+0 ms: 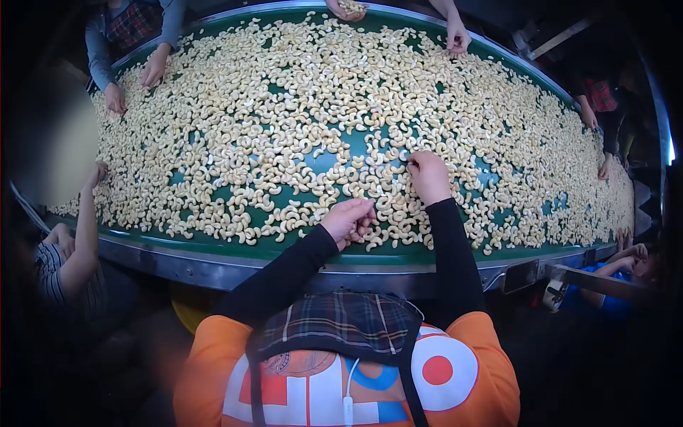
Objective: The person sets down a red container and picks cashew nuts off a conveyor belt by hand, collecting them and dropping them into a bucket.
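Pale cashew nuts (284, 146) lie thickly spread over a green conveyor belt (284, 193), which shows through in patches. My left hand (350, 220) is just above the near part of the belt, fingers curled in and thumb against them; whatever they may hold is hidden. Further forward and to the right, my right hand (430, 178) reaches down among the cashews with its fingertips pinched together. A cashew between them is too small to make out. Black sleeves cover both my forearms.
A metal rim (192, 269) runs along the belt's near side. Co-workers' hands (156, 65) reach over the belt at far left, and another hand (457, 35) at the far edge. One cupped hand (348, 10) holds cashews. A metal bracket (601, 280) stands at right.
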The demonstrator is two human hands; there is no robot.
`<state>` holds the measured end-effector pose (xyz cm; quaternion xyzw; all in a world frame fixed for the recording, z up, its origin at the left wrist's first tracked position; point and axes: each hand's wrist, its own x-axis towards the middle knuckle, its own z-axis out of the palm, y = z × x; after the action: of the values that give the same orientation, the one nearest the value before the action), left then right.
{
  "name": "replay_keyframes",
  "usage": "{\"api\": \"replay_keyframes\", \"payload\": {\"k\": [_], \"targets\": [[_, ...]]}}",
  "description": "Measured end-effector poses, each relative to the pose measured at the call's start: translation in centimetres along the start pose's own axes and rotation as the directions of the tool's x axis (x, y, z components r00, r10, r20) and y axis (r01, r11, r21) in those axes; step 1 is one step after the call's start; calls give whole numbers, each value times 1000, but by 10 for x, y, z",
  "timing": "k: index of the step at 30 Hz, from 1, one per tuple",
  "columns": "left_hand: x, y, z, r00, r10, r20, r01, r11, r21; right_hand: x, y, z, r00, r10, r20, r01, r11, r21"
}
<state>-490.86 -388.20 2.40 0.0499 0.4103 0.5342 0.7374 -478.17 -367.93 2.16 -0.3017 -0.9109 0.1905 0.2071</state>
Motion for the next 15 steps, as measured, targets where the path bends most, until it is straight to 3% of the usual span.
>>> {"api": "replay_keyframes", "payload": {"k": [2,5,6,7,10,13,14,15], "targets": [[-13,2,-11,1000,-3,7,3,1000,7,-3,-12,3,997,40,66,-44,997,59],[-27,5,-23,991,89,-104,-94,995,-42,-15,-47,-6,973,121,197,-152,977,152],[-33,11,-18,990,88,-108,-93,995,-46,-22,-71,-5,945,146,292,-264,868,420],[-40,17,-9,985,54,-162,-74,990,-120,-26,-87,-1,911,144,387,-376,674,636],[-47,32,-5,966,-25,-257,-45,964,-261,-32,-100,25,927,184,328,-353,725,591],[-26,36,-48,994,87,-63,-76,984,159,-29,-100,32,927,188,326,-340,789,511],[-18,43,-53,942,316,-113,-228,851,474,-28,-99,31,914,179,364,-342,822,455],[-13,51,-55,845,528,-85,-302,602,739,-29,-100,32,898,174,405,-344,851,397]]}}
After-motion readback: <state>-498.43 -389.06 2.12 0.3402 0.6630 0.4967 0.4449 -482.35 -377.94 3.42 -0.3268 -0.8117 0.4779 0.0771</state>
